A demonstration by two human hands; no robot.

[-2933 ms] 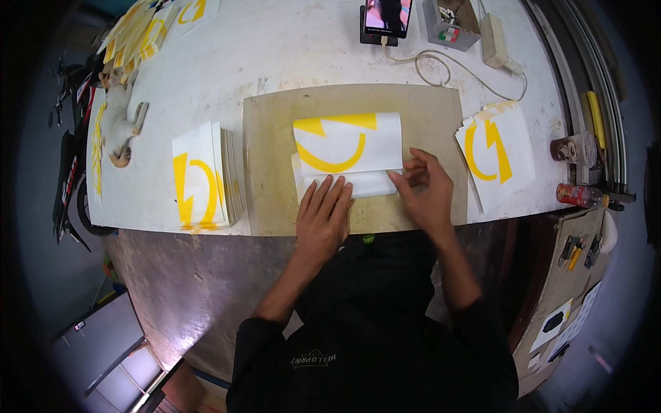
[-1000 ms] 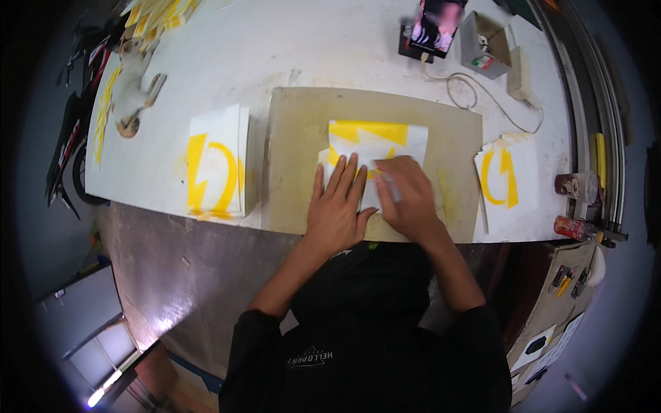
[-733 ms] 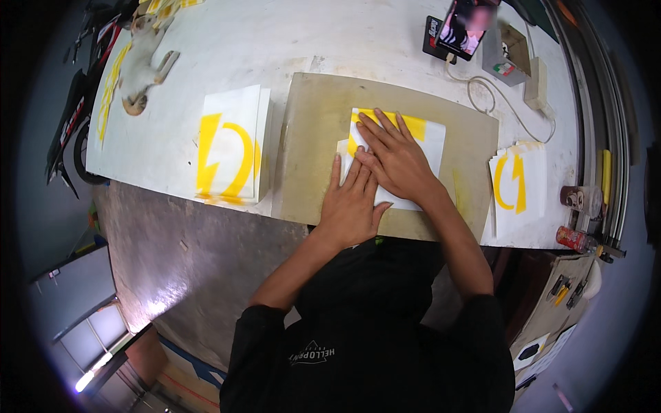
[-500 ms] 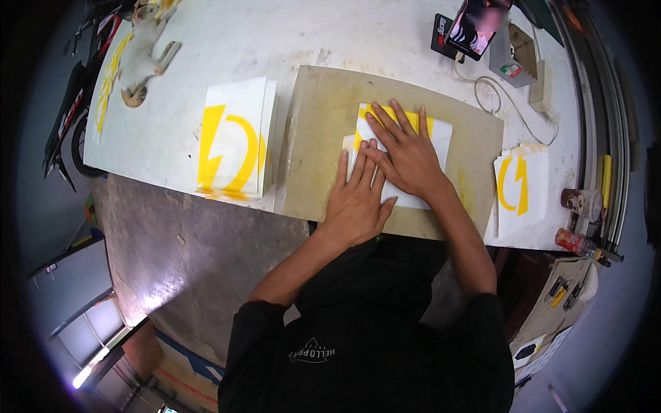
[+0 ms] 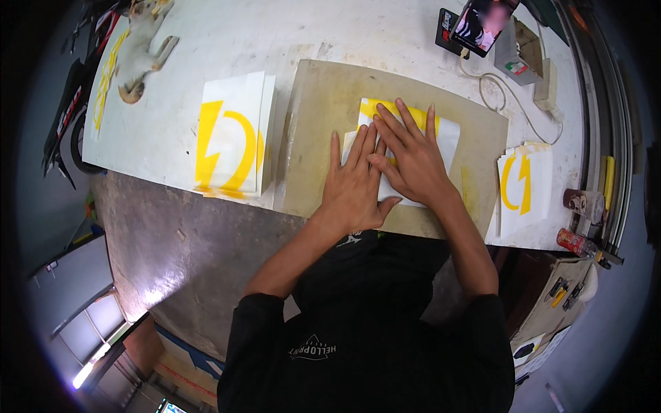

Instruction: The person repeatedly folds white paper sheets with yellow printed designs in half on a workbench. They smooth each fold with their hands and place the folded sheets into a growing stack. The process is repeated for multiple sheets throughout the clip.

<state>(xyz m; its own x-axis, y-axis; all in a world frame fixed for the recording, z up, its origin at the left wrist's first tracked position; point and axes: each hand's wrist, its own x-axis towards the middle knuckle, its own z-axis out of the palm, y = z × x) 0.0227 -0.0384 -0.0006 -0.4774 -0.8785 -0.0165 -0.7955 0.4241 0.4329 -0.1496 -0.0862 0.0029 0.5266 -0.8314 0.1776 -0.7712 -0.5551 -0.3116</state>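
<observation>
A white sheet with yellow print (image 5: pixel 446 141) lies on a tan cutting board (image 5: pixel 310 96) in front of me. My right hand (image 5: pixel 415 158) rests flat on this sheet, fingers spread toward its far edge. Beside it my left hand (image 5: pixel 353 182) lies flat across the sheet's left side, its fingers stretched out and the thumb pointing right. The two hands meet near the middle, the right thumb close to the left fingers. Both hands cover much of the sheet, including most of its print.
Left of the board lies a stack of white sheets with yellow shapes (image 5: pixel 234 138); a similar smaller stack (image 5: pixel 527 189) is at right. A cat (image 5: pixel 141 51) lies at the far left. A phone (image 5: pixel 482 27), a cable (image 5: pixel 496 86), a grey box (image 5: pixel 516 51) and a bottle (image 5: pixel 575 241) stand around the right side.
My left hand has shifted slightly left and nearer the sheet's left edge. The right hand has moved a little to the right, still flat on the sheet.
</observation>
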